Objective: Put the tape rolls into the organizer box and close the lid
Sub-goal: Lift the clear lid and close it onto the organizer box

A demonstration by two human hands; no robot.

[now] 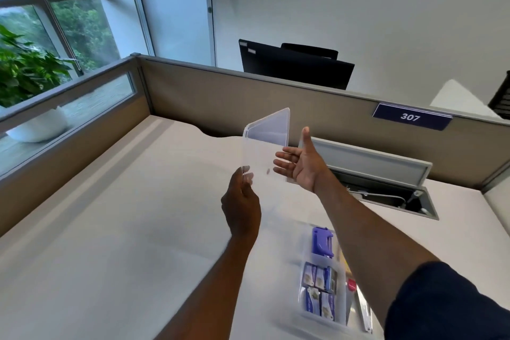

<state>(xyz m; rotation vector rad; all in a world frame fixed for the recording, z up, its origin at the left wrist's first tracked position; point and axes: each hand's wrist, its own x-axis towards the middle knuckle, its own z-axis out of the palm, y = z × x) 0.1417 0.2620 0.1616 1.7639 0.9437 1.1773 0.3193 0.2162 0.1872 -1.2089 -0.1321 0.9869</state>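
Note:
My left hand grips the lower left edge of a clear plastic lid, holding it upright above the desk. Beside the lid's right edge, my right hand is open with fingers spread, close to it or just touching it. The clear organizer box lies on the desk at the lower right, partly hidden under my right forearm. It holds a purple stapler-like tool and several small blue-and-white packets. I cannot make out any tape rolls in this view.
A beige desk is ringed by cubicle partitions. An open cable hatch lies behind the box. A dark monitor stands beyond the partition, next to a "307" sign. Window and plant at left.

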